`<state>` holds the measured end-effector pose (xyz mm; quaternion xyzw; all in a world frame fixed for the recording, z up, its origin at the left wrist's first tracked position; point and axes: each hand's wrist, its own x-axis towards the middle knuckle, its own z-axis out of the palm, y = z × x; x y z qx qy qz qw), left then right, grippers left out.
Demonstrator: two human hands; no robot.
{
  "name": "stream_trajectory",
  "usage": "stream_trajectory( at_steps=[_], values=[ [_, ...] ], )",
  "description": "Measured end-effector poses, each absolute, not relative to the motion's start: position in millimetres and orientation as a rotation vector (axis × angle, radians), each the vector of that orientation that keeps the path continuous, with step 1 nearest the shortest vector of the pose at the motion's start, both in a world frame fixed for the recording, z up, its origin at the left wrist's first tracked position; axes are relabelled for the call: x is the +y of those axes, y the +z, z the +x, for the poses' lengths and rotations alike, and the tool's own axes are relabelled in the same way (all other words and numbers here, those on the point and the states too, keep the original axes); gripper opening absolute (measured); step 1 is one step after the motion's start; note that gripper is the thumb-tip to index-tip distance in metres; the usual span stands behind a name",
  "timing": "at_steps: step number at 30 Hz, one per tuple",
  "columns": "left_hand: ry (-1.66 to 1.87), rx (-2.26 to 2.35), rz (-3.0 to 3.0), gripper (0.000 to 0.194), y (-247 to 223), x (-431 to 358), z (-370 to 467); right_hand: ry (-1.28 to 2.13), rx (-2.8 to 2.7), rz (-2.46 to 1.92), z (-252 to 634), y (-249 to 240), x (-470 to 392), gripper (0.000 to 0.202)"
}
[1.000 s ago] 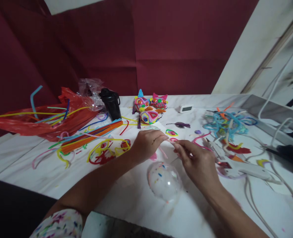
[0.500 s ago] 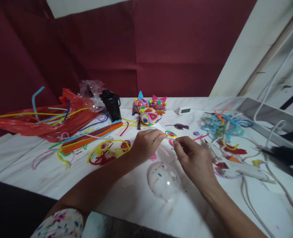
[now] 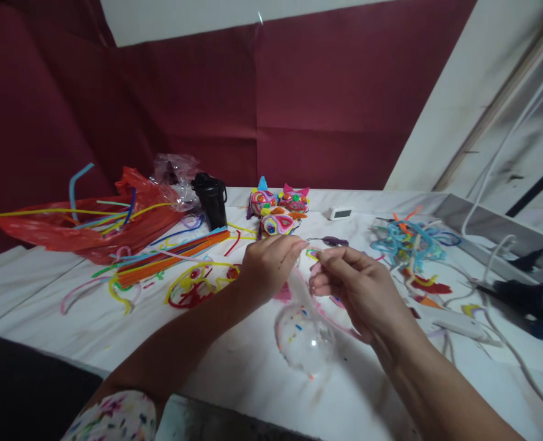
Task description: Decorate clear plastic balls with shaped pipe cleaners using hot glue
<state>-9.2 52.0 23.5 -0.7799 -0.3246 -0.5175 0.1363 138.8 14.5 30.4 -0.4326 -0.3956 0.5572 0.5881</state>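
My left hand (image 3: 271, 266) is closed in a pinch above the middle of the table; what its fingertips hold is too small to make out. To its right, my right hand (image 3: 356, 285) has thumb and index finger pressed together, their contents unclear. A pink fuzzy strand (image 3: 333, 321) curves below the hands, partly blurred. Nearer me lies a clear dome (image 3: 299, 343) with coloured specks. Just beyond the fingertips a small yellow-green rimmed oval (image 3: 312, 252) shows partly. Three colourful fuzzy animal-like figures (image 3: 277, 222) sit behind my left hand.
At left are a red plastic bag (image 3: 92, 233), orange fuzzy sticks (image 3: 172, 260) and a black bottle (image 3: 211, 199). A white digital device (image 3: 341, 213) stands at the back. Right are tangled blue strands (image 3: 402, 239), a white glue gun (image 3: 455, 321) and cables.
My right hand has turned, with its lower fingers now showing. The pink strand that stuck out beyond it now curves below it. The view has shifted slightly.
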Motion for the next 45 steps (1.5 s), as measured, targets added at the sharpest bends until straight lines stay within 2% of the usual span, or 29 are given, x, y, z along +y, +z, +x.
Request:
stream_trajectory(
  at_steps=[7,14,19,23,25,29,38,45],
  values=[
    [-1.665,-1.027,-2.284,0.018,33,49,-13,1.329,-1.166,-0.991,142,26,12,0.04],
    [-1.671,-1.007,-2.353,0.019,33,51,-13,1.374,-1.249,-0.974,140,23,12,0.034],
    [-1.972,-1.26,-2.602,0.015,33,53,-13,1.353,-1.208,-0.962,136,21,14,0.04],
    [-2.355,-1.448,-3.013,0.044,34,53,-11,1.328,-1.135,-0.943,137,23,17,0.039],
    [-2.458,-1.452,-3.108,0.048,35,52,-9,1.314,-1.085,-0.93,138,24,18,0.038],
    [-2.409,-1.443,-3.168,0.032,33,52,-6,1.309,-1.009,-0.927,140,23,22,0.036],
    [-2.155,-1.495,-3.098,0.028,23,61,-9,1.284,-1.253,-1.017,148,24,20,0.032],
    [-2.186,-1.662,-3.093,0.031,22,64,-9,1.3,-1.163,-0.934,150,18,22,0.034]
  ],
)
